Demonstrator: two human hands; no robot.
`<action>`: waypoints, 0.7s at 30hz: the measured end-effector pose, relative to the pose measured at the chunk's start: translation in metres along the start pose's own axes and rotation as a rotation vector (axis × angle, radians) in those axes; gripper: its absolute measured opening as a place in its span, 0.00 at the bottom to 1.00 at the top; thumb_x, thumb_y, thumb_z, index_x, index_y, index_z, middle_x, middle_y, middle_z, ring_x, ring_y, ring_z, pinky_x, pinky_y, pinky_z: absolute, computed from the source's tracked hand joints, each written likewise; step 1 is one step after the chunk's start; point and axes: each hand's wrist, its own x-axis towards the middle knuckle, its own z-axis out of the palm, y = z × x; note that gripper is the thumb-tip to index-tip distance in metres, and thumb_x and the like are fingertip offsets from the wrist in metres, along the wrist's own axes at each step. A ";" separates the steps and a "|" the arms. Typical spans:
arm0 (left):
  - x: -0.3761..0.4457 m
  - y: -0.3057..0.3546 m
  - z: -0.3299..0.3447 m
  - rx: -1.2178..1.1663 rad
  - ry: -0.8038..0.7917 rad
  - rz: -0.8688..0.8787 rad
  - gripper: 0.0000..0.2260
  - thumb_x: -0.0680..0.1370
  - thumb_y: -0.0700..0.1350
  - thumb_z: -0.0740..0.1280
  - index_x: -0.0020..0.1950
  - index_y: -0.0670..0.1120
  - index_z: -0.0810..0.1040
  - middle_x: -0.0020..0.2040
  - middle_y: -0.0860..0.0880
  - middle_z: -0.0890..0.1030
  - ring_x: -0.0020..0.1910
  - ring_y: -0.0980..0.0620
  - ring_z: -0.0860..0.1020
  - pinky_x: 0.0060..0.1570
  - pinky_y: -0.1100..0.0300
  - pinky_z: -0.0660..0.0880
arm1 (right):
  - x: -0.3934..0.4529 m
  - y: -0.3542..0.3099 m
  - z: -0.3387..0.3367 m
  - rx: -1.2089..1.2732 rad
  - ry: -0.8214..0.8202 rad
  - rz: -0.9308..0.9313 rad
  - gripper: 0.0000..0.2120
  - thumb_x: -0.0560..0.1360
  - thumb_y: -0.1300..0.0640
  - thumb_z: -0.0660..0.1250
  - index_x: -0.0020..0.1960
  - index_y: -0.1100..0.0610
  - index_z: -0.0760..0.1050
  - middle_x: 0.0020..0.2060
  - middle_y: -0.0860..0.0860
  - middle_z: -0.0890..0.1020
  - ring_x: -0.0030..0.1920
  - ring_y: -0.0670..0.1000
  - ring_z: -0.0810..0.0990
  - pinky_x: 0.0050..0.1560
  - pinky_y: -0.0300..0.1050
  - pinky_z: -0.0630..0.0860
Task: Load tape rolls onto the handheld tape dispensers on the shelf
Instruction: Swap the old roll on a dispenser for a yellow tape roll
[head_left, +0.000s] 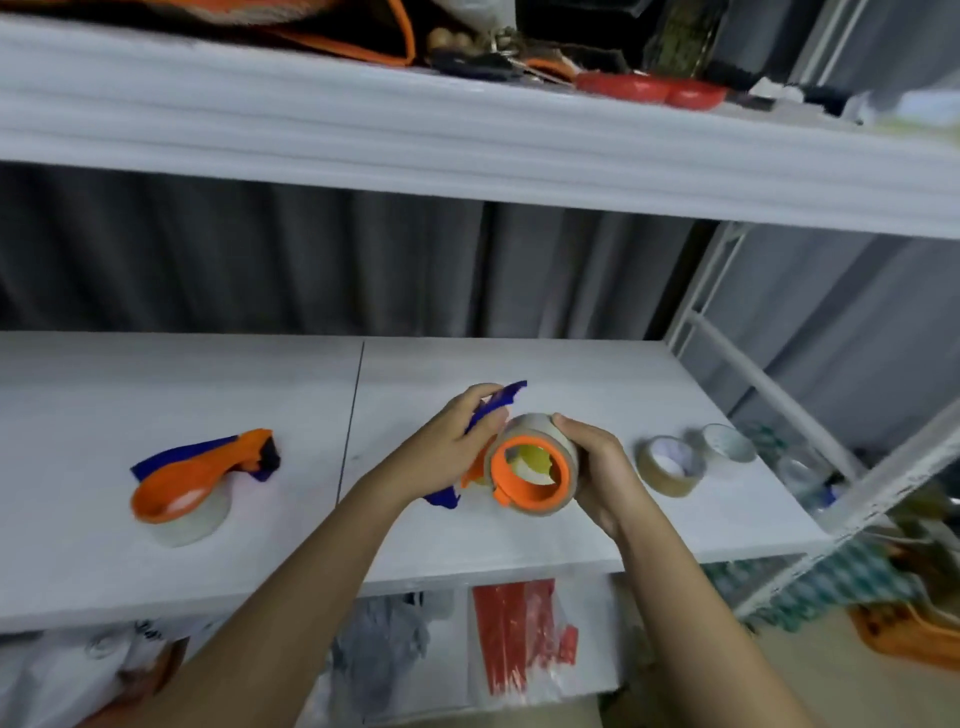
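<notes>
Over the white shelf (519, 540), my left hand (447, 447) grips the blue and orange handle of a tape dispenser (501, 402). My right hand (597, 462) wraps around a brown tape roll (563, 449) that sits around the dispenser's orange hub (530, 475). A second orange and blue dispenser (202, 467) lies at the left of the shelf with a clear tape roll (192, 522) on it. Two loose rolls rest to the right: a brown one (670, 467) and a pale one (727, 441).
An upper white shelf (467, 145) overhangs the work area and carries red and dark clutter. The white frame post (763, 384) slants down at the right. Bags and red packets (519, 634) fill the level below. A grey curtain hangs behind.
</notes>
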 end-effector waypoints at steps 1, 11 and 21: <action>0.005 0.002 0.004 -0.012 0.042 -0.038 0.17 0.79 0.60 0.55 0.67 0.60 0.62 0.59 0.55 0.74 0.50 0.55 0.75 0.41 0.65 0.71 | 0.000 0.000 -0.007 0.038 0.009 0.022 0.21 0.78 0.56 0.60 0.61 0.73 0.71 0.55 0.69 0.77 0.52 0.61 0.77 0.60 0.58 0.72; 0.056 -0.001 0.031 0.183 0.116 -0.068 0.14 0.81 0.52 0.56 0.67 0.53 0.67 0.58 0.50 0.77 0.51 0.50 0.77 0.50 0.54 0.77 | 0.013 0.008 -0.045 0.099 0.078 0.144 0.18 0.78 0.52 0.61 0.60 0.65 0.77 0.51 0.61 0.82 0.49 0.57 0.81 0.49 0.50 0.79; 0.090 0.010 0.066 0.441 0.356 0.137 0.14 0.79 0.50 0.62 0.64 0.50 0.72 0.60 0.51 0.74 0.58 0.51 0.71 0.51 0.60 0.71 | 0.049 -0.010 -0.084 0.498 0.226 0.285 0.15 0.80 0.50 0.59 0.50 0.62 0.76 0.39 0.58 0.85 0.47 0.57 0.82 0.48 0.56 0.77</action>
